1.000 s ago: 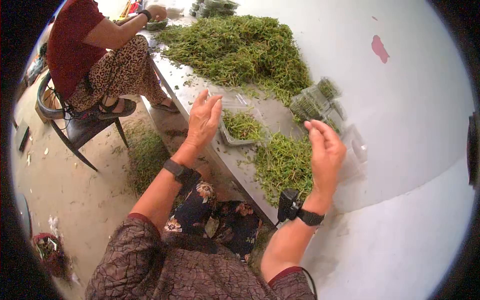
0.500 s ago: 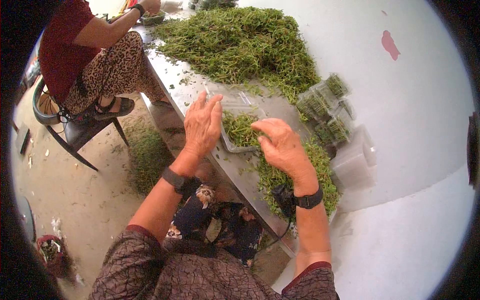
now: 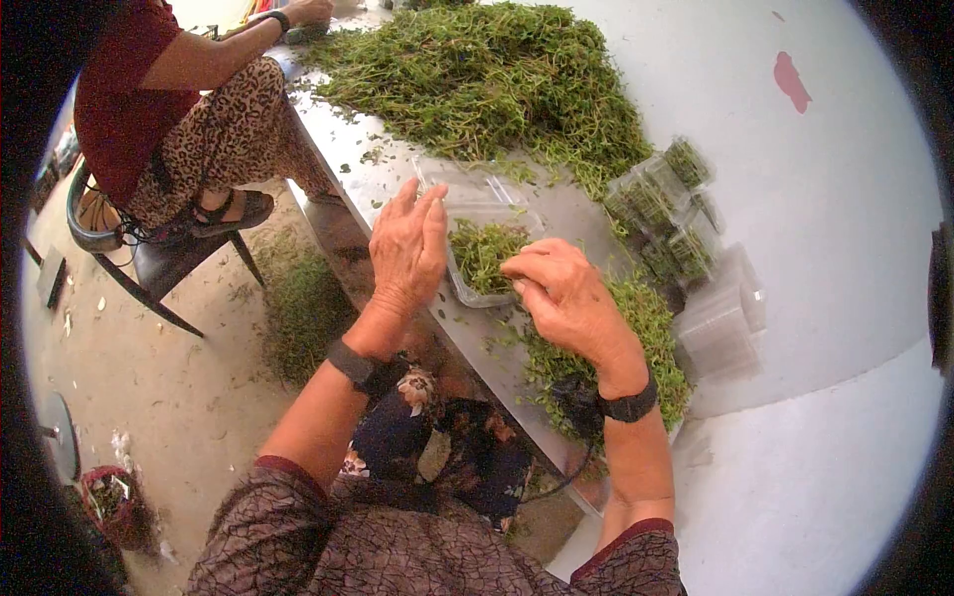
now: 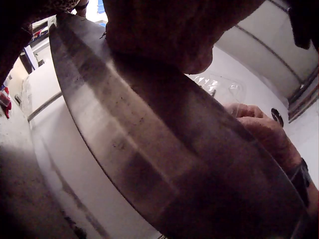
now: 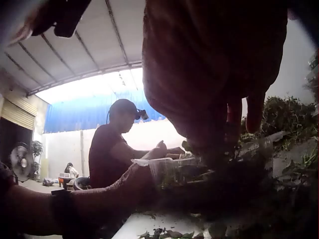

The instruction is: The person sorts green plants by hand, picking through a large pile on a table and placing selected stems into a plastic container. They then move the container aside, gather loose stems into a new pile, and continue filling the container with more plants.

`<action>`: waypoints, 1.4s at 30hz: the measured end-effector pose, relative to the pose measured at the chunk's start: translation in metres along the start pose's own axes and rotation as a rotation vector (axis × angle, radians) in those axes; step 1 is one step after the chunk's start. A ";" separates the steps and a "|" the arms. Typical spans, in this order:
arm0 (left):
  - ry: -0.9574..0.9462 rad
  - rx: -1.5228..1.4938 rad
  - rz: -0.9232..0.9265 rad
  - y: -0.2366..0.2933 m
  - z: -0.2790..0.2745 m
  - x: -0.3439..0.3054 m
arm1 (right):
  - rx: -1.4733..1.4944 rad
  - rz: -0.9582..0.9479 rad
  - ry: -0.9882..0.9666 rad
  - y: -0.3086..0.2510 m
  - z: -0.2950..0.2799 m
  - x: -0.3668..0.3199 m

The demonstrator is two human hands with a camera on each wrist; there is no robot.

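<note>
I see a steel bench running along a white wall, with a big heap of greens at its far end. The clear tray sits near the bench's front edge, its long axis pointing toward that heap. Of the hands, the left hand lies flat-fingered against its left side. The right hand curls over sprigs at its near corner, and I cannot tell if it pinches any.

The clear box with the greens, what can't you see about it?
Head view: the right hand covers the clear box's near corner, hiding whether it pinches greens.
Left wrist view: the left hand and table edge block most of it.
Right wrist view: backlit, everything dark.
</note>
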State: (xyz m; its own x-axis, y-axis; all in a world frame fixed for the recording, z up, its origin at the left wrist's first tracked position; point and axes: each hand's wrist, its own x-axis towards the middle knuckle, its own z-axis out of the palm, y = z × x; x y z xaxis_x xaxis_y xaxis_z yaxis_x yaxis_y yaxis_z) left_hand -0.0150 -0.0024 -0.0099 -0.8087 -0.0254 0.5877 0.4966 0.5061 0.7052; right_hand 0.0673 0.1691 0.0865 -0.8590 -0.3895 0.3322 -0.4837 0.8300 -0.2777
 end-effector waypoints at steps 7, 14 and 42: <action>0.005 -0.013 -0.003 0.002 0.000 -0.001 | 0.012 -0.098 0.095 -0.014 -0.004 0.005; 0.093 -0.033 0.050 -0.002 0.005 -0.001 | 0.022 -0.093 -0.026 -0.012 0.009 0.005; 0.088 -0.036 0.037 -0.001 0.003 0.000 | -0.127 0.059 0.135 0.019 -0.046 -0.039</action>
State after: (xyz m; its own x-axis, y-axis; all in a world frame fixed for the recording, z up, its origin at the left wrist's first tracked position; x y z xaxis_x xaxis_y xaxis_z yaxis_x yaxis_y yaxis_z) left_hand -0.0165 -0.0005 -0.0119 -0.7598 -0.0837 0.6447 0.5377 0.4767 0.6955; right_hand 0.0992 0.2186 0.1095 -0.8509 -0.2890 0.4387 -0.4011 0.8966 -0.1874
